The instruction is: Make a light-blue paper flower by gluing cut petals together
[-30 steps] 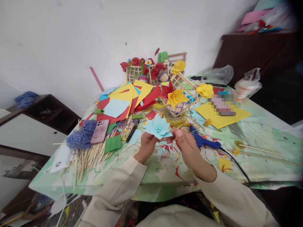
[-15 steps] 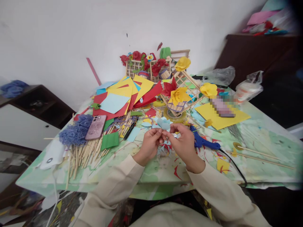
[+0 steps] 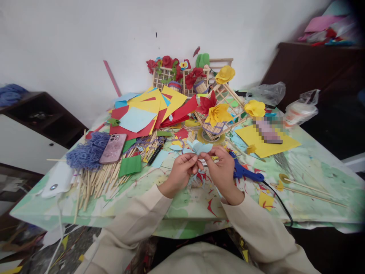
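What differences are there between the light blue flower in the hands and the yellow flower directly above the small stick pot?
The light blue flower is pale; the yellow flower is strongly coloured.
The light blue flower is held between the left hand and right hand; the yellow flower sits at the stick pot.
Both have several petals and look like paper.
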A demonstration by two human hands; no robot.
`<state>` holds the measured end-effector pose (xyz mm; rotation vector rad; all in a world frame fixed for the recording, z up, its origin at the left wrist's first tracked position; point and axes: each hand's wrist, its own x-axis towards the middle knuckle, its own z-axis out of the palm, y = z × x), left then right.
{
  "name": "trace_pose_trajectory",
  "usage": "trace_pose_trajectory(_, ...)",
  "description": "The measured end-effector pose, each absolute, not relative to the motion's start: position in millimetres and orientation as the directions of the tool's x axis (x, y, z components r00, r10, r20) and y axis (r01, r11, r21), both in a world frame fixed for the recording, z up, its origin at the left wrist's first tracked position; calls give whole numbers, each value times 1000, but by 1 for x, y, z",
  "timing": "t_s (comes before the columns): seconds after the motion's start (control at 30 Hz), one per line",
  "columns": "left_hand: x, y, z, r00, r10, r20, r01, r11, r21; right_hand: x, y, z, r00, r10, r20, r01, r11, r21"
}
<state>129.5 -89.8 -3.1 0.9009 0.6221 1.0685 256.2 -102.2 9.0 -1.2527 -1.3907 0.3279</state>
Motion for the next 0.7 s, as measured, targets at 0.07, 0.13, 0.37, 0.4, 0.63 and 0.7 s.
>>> trace_pose_trajectory(0.07, 129, -90, -3, 376, 927, 1, -472, 191, 861, 256, -102, 9, 249, 797, 550, 481, 391, -785)
trace_pose_trajectory(0.13, 129, -90, -4, 372, 928, 4, -473, 186, 861, 256, -102, 8, 235, 796, 558, 492, 398, -774)
trace_pose_trajectory(0.37, 129, -89, -7, 324, 946, 10, -394, 125, 910, 257, -103, 8, 202, 767, 609, 547, 427, -720)
trace_pose_trajectory(0.4, 129, -88, -8, 314, 949, 13, -373, 110, 921, 256, -103, 7, 198, 766, 612, 549, 431, -716)
trace_pose_trajectory(0.63, 128, -85, -11, 258, 963, 84, -306, -1, 952, 255, -104, 6, 191, 760, 622, 529, 454, -717)
trace_pose_trajectory(0.7, 127, -85, -10, 232, 965, 126, -277, -59, 959, 256, -105, 5, 193, 756, 625, 510, 467, -722)
